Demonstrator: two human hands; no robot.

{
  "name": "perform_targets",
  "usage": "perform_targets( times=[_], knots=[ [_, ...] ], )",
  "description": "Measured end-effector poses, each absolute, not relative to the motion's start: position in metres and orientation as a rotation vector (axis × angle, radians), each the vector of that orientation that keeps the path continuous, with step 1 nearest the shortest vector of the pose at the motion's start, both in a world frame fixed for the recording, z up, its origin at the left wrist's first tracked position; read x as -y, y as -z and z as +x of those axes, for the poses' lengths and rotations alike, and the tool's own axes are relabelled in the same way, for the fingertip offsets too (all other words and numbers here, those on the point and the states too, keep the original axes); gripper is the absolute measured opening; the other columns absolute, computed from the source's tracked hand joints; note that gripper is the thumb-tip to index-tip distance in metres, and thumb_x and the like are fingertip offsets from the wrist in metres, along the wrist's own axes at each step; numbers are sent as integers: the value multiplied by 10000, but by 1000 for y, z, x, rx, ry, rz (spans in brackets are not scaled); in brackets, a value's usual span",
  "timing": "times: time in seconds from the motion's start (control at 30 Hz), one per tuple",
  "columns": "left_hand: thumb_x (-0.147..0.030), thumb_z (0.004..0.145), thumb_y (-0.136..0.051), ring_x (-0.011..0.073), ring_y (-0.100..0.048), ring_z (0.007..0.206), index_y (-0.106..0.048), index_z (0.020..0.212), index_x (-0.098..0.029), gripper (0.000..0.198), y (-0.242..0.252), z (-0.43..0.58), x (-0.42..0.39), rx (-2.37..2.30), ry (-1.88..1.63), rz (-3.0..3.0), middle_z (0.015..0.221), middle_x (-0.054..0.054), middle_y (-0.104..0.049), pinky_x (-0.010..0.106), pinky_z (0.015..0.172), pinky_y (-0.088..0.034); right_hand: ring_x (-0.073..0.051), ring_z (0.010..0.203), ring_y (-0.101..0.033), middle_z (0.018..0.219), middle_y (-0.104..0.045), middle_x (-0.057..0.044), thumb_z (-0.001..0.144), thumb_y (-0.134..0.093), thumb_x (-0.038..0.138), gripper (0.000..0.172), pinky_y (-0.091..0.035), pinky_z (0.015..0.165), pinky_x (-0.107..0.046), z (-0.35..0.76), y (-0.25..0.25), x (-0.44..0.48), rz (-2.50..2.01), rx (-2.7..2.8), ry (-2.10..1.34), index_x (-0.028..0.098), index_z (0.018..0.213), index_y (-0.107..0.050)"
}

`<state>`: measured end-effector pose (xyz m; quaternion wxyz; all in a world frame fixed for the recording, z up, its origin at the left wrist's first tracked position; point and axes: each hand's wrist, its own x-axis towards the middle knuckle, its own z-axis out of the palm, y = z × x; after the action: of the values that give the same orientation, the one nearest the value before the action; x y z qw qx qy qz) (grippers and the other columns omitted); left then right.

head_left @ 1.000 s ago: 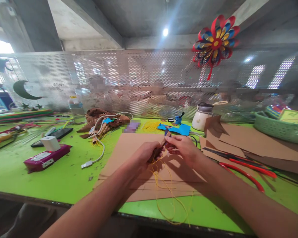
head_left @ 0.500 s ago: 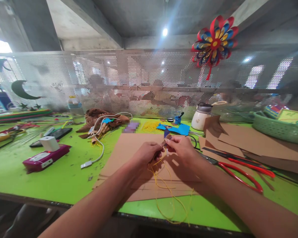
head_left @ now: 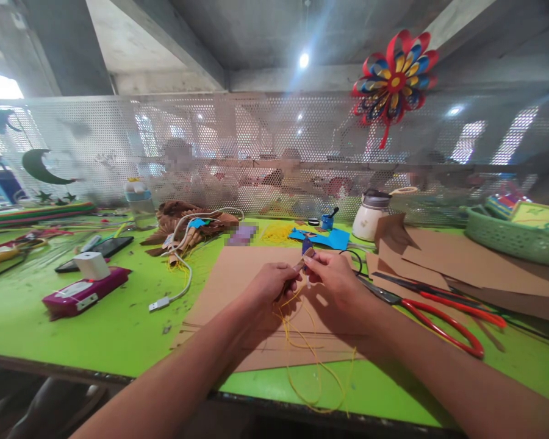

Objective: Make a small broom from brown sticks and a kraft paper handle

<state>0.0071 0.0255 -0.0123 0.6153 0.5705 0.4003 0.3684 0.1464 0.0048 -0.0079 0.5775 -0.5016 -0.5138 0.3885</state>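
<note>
My left hand (head_left: 269, 285) and my right hand (head_left: 336, 278) meet over a brown cardboard sheet (head_left: 238, 274) on the green table (head_left: 96, 323). Both are closed in a pinch on a small brown rolled paper piece (head_left: 301, 264) held between them. Thin yellow thread (head_left: 311, 360) hangs from the piece and loops down over the cardboard to the table's front edge. A small blue bit shows just above my fingertips.
Red-handled scissors (head_left: 443, 329) lie right of my right hand. More brown card (head_left: 462, 256), a green basket (head_left: 512, 238) and a white pot (head_left: 370, 219) stand at the right. A magenta box (head_left: 85, 291), a phone (head_left: 96, 251) and a white cable (head_left: 174, 292) lie left. A perforated screen backs the table.
Both hands rose slightly and drew closer together with the paper piece; the scissors came fully into sight beside my right forearm.
</note>
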Motion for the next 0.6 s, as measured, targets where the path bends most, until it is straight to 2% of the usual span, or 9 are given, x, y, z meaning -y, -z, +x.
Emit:
perform_targets(
  times=[0.27, 0.4, 0.6],
  knots=[
    [-257, 716, -479, 73, -404, 427, -550, 587, -141, 187, 0, 6, -20, -928, -872, 1240, 512, 2, -486, 197, 425, -306, -123, 528, -521, 620, -615, -36, 673, -624, 345, 191, -412, 541, -282, 153, -1, -2, -1063, 1124, -1171, 161, 625, -603],
    [-270, 714, -459, 69, -388, 409, -544, 602, -142, 190, -2, 5, -20, -958, -853, 1209, 500, -4, -478, 194, 401, -278, -121, 553, -525, 639, -623, -23, 621, -670, 269, 120, -418, 565, -281, 155, -2, -4, -1042, 1112, -1137, 172, 616, -601],
    [-303, 716, -428, 70, -386, 410, -556, 641, -144, 217, 0, 3, -22, -949, -802, 1201, 517, -11, -481, 193, 395, -272, -129, 599, -535, 661, -614, -12, 660, -678, 387, 224, -429, 610, -292, 156, -3, -5, -1056, 1106, -1006, 176, 705, -618]
  ],
)
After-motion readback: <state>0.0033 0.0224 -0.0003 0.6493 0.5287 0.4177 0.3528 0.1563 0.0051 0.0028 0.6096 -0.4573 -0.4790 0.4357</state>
